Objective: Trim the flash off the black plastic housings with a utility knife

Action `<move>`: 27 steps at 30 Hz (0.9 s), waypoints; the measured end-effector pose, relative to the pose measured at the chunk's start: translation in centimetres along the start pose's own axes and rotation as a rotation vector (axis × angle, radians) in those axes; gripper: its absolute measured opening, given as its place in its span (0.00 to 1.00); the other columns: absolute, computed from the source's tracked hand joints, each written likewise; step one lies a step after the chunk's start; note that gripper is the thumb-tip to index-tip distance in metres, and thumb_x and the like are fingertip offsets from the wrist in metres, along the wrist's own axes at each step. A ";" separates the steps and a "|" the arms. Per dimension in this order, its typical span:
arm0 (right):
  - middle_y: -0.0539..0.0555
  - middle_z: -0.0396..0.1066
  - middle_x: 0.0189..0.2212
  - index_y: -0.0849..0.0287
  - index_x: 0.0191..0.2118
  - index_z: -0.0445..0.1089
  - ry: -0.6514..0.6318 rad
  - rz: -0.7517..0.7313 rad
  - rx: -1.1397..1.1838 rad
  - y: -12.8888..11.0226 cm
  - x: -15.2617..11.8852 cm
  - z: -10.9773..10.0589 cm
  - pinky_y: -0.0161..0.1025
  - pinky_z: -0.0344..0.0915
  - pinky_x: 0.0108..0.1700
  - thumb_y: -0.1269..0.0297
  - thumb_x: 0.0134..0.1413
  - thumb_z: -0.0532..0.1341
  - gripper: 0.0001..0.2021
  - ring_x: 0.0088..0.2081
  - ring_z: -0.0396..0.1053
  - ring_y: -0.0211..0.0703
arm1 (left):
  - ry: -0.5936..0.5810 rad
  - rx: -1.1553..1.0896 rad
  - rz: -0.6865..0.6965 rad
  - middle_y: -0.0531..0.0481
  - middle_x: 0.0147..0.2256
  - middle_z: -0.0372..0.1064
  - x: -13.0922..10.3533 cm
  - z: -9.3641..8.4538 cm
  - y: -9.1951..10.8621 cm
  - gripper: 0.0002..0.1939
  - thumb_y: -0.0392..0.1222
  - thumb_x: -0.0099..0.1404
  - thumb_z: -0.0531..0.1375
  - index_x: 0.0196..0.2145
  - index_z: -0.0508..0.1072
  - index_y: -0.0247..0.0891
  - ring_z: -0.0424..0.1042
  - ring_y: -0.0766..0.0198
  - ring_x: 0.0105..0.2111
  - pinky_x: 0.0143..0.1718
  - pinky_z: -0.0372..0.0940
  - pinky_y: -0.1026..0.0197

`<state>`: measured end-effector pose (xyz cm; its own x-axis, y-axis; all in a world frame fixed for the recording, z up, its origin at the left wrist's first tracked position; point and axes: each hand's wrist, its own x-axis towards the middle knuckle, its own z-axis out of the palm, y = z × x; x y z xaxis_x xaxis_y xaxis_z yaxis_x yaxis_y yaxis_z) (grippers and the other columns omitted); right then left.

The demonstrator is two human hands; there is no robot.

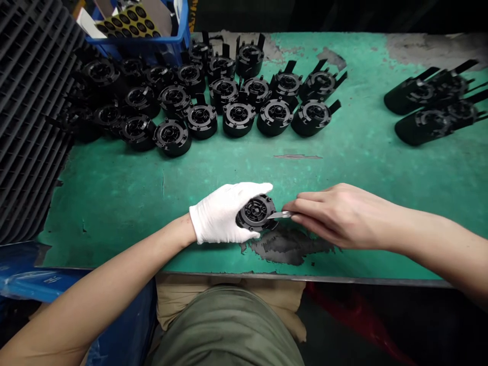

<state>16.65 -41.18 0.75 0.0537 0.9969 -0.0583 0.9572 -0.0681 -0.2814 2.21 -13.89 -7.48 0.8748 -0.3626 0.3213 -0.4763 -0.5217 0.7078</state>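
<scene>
My left hand (pixel 223 213), in a white glove, is wrapped round a black round plastic housing (pixel 256 211) near the front of the green table. The housing's ribbed face with its central hub points up toward me. Bare and closed, my right hand (pixel 324 213) grips a craft knife (pixel 284 215) with a thin pointed metal blade. The blade's tip meets the right part of the housing's face; whether it touches or hovers just over it I cannot tell. Most of the knife's handle is hidden in my fingers.
Several similar black housings (pixel 238 118) stand in rows at the back left. More black parts (pixel 421 124) stand at the right. A blue bin (pixel 183 35) holds stickers and papers. Dark slatted racking (pixel 30 101) borders the left. The table's front edge (pixel 343 279) lies near my body.
</scene>
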 end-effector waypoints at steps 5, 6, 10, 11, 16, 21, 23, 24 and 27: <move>0.55 0.77 0.38 0.56 0.48 0.71 0.126 0.115 0.399 -1.8 0.1 0.9 0.37 0.68 0.37 0.62 0.78 0.57 0.07 0.34 0.74 0.41 | 0.008 -0.004 -0.022 0.32 0.69 0.70 -0.1 0.2 0.1 0.53 0.47 0.60 0.76 0.76 0.56 0.40 0.74 0.39 0.68 0.69 0.72 0.36; 0.57 0.78 0.41 0.56 0.50 0.71 0.143 0.121 0.462 -2.3 0.1 1.3 0.38 0.70 0.39 0.62 0.78 0.57 0.08 0.37 0.76 0.42 | 0.011 -0.003 -0.027 0.32 0.69 0.70 -0.1 0.2 0.1 0.53 0.47 0.60 0.76 0.76 0.57 0.40 0.74 0.39 0.68 0.68 0.72 0.36; 0.58 0.82 0.47 0.54 0.58 0.72 0.206 0.165 0.610 -3.1 0.2 2.6 0.39 0.76 0.44 0.63 0.77 0.57 0.12 0.43 0.81 0.45 | 0.015 -0.011 -0.028 0.33 0.68 0.71 0.0 0.1 0.3 0.52 0.45 0.60 0.76 0.75 0.58 0.41 0.75 0.39 0.67 0.68 0.73 0.36; 0.58 0.82 0.47 0.54 0.58 0.73 0.246 0.180 0.620 -3.2 0.1 2.8 0.41 0.76 0.46 0.63 0.77 0.57 0.12 0.45 0.81 0.46 | 0.014 -0.013 -0.026 0.33 0.68 0.71 0.0 0.1 0.3 0.52 0.45 0.60 0.76 0.75 0.58 0.41 0.75 0.39 0.67 0.68 0.73 0.36; 0.61 0.81 0.53 0.54 0.60 0.72 0.262 0.131 0.648 -3.9 0.1 3.5 0.46 0.77 0.54 0.65 0.77 0.57 0.13 0.53 0.81 0.49 | 0.016 -0.002 -0.027 0.32 0.67 0.72 -0.2 0.8 -0.3 0.51 0.49 0.60 0.76 0.74 0.59 0.40 0.75 0.38 0.67 0.68 0.73 0.35; 0.58 0.80 0.46 0.50 0.62 0.70 0.633 0.441 0.632 -4.8 -0.9 4.0 0.41 0.75 0.36 0.64 0.77 0.57 0.14 0.34 0.76 0.44 | 0.171 -0.023 -0.038 0.33 0.65 0.72 0.1 -3.3 1.1 0.54 0.62 0.61 0.77 0.74 0.59 0.40 0.75 0.39 0.66 0.68 0.74 0.36; 0.59 0.78 0.45 0.50 0.62 0.70 0.832 0.648 0.698 -4.9 -2.0 4.2 0.41 0.67 0.26 0.61 0.77 0.56 0.14 0.26 0.67 0.41 | 0.406 -0.041 -0.022 0.39 0.68 0.66 0.6 -6.5 2.8 0.50 0.67 0.64 0.73 0.74 0.59 0.46 0.71 0.40 0.69 0.72 0.69 0.35; 0.59 0.76 0.45 0.50 0.61 0.70 0.894 0.718 0.738 -4.9 -2.5 4.3 0.42 0.65 0.24 0.60 0.77 0.56 0.14 0.24 0.64 0.41 | 0.577 -0.038 0.041 0.45 0.71 0.60 0.9 -7.9 3.6 0.49 0.70 0.64 0.72 0.73 0.60 0.49 0.67 0.40 0.72 0.74 0.66 0.35; 0.57 0.74 0.41 0.49 0.59 0.71 0.911 0.797 0.818 -5.0 -3.7 4.8 0.43 0.63 0.22 0.56 0.76 0.57 0.13 0.23 0.62 0.41 | 0.422 0.242 0.060 0.50 0.73 0.56 1.4 -9.9 5.1 0.48 0.68 0.69 0.66 0.77 0.49 0.54 0.58 0.39 0.76 0.78 0.56 0.30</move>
<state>10.24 -44.69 -2.25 0.9363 0.3440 0.0704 0.1794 -0.2964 -0.9381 1.90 -9.45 2.78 0.7810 -0.0794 0.6194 -0.4906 -0.6917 0.5299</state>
